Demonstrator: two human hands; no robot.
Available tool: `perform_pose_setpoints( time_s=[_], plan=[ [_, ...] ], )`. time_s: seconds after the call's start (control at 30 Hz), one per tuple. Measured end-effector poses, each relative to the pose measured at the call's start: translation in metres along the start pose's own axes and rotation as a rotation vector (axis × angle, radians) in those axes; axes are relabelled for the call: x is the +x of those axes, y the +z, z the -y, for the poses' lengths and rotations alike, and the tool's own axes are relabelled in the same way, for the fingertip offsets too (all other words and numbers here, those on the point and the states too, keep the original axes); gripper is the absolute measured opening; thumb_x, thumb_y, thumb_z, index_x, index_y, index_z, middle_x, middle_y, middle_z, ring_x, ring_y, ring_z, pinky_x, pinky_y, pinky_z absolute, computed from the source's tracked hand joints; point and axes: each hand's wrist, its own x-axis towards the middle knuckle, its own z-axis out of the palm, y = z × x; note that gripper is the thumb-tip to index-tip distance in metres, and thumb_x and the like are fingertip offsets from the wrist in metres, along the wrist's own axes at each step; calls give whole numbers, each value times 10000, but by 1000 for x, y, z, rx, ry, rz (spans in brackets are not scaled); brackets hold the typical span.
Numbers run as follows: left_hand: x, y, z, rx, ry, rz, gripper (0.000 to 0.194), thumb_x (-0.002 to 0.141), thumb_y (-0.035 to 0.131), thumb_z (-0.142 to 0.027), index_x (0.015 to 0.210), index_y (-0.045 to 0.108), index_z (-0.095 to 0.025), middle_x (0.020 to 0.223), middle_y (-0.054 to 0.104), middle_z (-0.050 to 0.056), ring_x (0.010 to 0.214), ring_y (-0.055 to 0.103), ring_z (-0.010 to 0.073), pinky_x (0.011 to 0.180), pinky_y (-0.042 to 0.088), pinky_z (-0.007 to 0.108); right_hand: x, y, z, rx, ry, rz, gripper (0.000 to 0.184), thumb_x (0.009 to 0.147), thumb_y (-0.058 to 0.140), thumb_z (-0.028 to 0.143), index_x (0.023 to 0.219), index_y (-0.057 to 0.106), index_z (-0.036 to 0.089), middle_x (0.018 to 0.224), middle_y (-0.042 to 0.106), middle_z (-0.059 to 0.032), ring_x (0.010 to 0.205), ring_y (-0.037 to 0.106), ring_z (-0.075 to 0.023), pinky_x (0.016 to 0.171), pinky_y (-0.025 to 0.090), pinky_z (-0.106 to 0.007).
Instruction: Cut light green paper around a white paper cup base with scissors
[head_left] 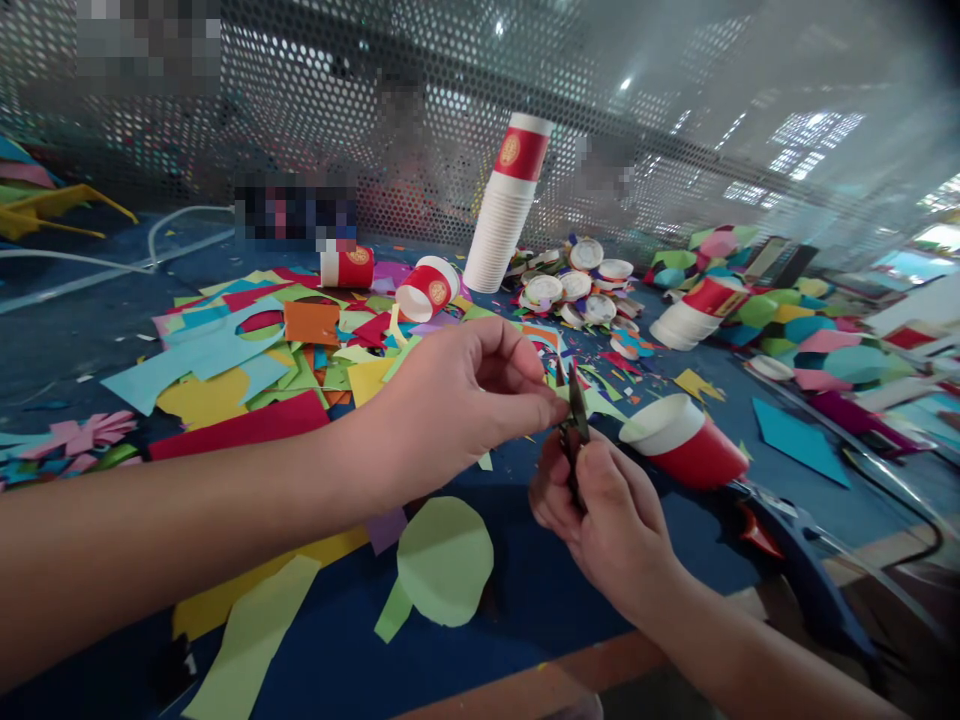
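Note:
My right hand [604, 515] is closed around the handles of small dark scissors [576, 412], blades pointing up. My left hand [457, 400] pinches something tiny at the blades with thumb and forefinger; I cannot make out what it is. A red paper cup with a white rim [686, 442] lies on its side just right of the scissors. A light green paper circle [444, 560] lies on the blue table below my hands.
Coloured paper sheets and scraps [247, 360] cover the blue table [540, 590] at left. A tall stack of cups [506, 205] leans at the back, with loose cups [427, 288] and cut cup bases [577, 285] around it. A glue gun [795, 545] lies at right. Perforated metal screen behind.

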Motion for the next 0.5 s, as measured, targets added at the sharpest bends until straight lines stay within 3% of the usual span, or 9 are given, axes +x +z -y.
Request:
perform_pose_setpoints(
  time_s=[0.37, 0.5],
  plan=[
    [0, -2, -2, 21, 13, -7, 239, 790, 713, -63, 763, 513, -192, 610, 585, -62, 563, 586, 98, 523, 438, 207, 0, -3, -2, 28, 19, 41, 437, 1013, 575, 572, 762, 520, 218, 512, 335, 94, 412, 226, -62, 415, 195, -228],
    [1, -1, -5, 38, 8, -39, 195, 814, 712, -48, 771, 575, -180, 636, 601, -60, 541, 547, 75, 489, 415, 186, -2, -4, -3, 18, 17, 28, 433, 1020, 565, 567, 768, 541, 216, 519, 337, 92, 417, 240, -63, 422, 213, -224]
  ],
)
